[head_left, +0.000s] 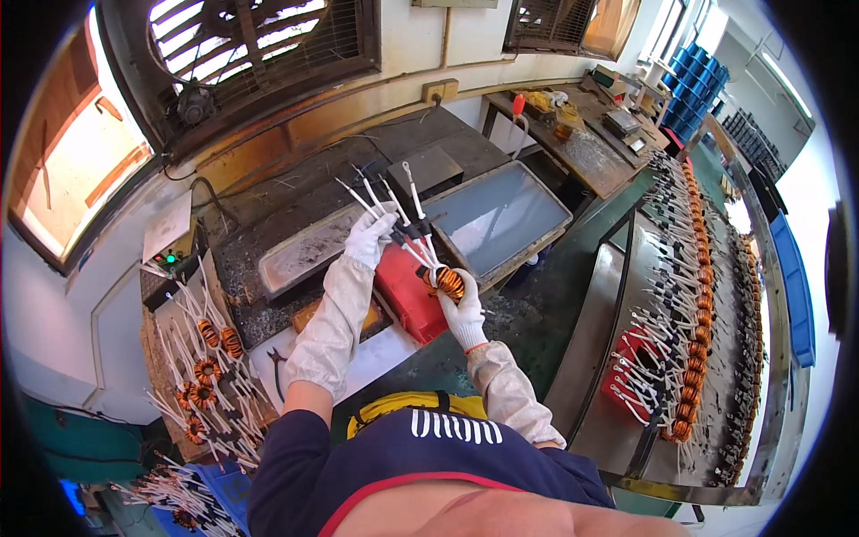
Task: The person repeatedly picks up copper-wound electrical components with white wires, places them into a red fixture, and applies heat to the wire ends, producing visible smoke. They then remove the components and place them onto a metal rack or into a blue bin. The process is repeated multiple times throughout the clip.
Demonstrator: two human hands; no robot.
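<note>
A copper-wound ring coil [450,284] with several white-sleeved leads is held over the middle of the bench. My right hand [463,313], in a white glove, grips the copper ring from below. My gloved left hand [369,238] is closed around the leads [413,234], whose bare ends and a lug point up and away from me. Black sleeves sit partway along the leads. Under the coil stands a red bin [407,291]. Just beyond, to the right, is a rectangular tank [492,215] with a greyish, shiny surface. Fingers partly hide the leads.
A long shallow metal tray [309,251] lies left of my left hand. More ring coils [204,371] are piled at the left, near pliers [276,362]. On the right, a metal-topped table [591,331] carries long rows of coils [693,358]. A fan [224,45] fills the window opening.
</note>
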